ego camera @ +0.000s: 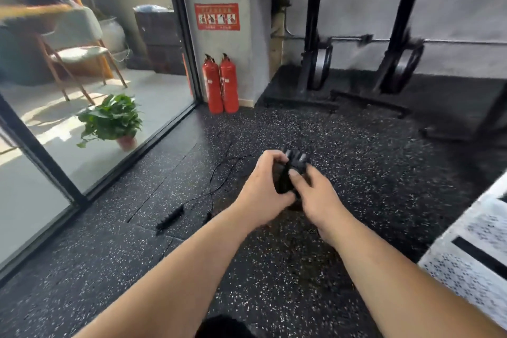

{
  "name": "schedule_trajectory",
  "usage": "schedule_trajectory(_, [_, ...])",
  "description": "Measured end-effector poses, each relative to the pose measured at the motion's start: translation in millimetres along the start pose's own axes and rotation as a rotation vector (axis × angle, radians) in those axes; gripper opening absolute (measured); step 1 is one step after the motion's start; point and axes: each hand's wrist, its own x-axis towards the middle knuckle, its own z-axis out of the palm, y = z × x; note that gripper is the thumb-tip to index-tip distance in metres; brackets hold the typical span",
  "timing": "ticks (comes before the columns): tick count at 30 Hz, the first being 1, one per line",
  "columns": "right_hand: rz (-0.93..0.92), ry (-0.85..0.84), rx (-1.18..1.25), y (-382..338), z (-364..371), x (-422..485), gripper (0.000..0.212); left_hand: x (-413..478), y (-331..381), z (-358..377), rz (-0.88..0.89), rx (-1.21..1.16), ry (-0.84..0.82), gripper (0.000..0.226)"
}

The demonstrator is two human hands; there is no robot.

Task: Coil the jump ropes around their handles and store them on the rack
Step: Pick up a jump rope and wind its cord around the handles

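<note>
Both hands are out in front, over the speckled floor [343, 151]. The left hand [263, 186] is curled around a black bundle of jump rope handles [288, 175], with its grip pinching them from the left. The right hand [315, 195] presses on the same bundle from the other side, its thumb on top, so this grip is closed on it too. A second jump rope lies on the floor to the left: one ridged black handle [170, 218] sits flat, and its thin black cord [216, 181] snakes away in loose loops. The picture is blurry, so I cannot tell how much cord is already wound on the bundle. The handles look hard and bumpy, so they should be easy to hold in the middle. The cord looks thin, light and floppy, so it may slip off or spring loose unless it is pulled snug. The black racks [315, 35] stand by the far wall, well apart from the hands, near two red fire extinguishers [220, 85]
</note>
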Motion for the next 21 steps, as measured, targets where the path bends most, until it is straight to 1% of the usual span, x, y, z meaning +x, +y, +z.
schedule_trajectory(4, [-0.164,0.126,0.049,-54,-57,-37,0.026,-3,77,22,0.088,-0.259,0.044,0.073])
schedule_trajectory(5, [-0.192,0.146,0.074,-65,-69,-47,0.026,-4,94,29,0.112,-0.332,0.047,0.079])
schedule_trajectory(7, [-0.238,0.166,0.128,-78,-92,-65,0.027,-7,124,43,0.116,-0.428,0.022,0.098])
schedule_trajectory(9, [-0.254,0.195,0.143,-79,-112,-78,0.027,-10,143,58,0.089,-0.423,-0.029,0.112])
schedule_trajectory(11, [-0.243,0.213,0.102,-72,-127,-86,0.027,-15,149,75,0.069,-0.370,-0.063,0.109])
schedule_trajectory(14, [-0.195,0.207,0.021,-52,-142,-91,0.028,-21,139,96,0.038,-0.361,-0.086,0.099])
schedule_trajectory(17, [-0.121,0.187,-0.014,-25,-150,-90,0.028,-23,123,113,0.001,-0.326,-0.147,0.104])
schedule_trajectory(18, [-0.101,0.175,-0.017,-17,-153,-88,0.029,-21,118,117,-0.003,-0.323,-0.166,0.102])
schedule_trajectory(21, [-0.047,0.117,-0.042,-6,-161,-74,0.031,-14,111,123,-0.007,-0.343,-0.184,0.088])
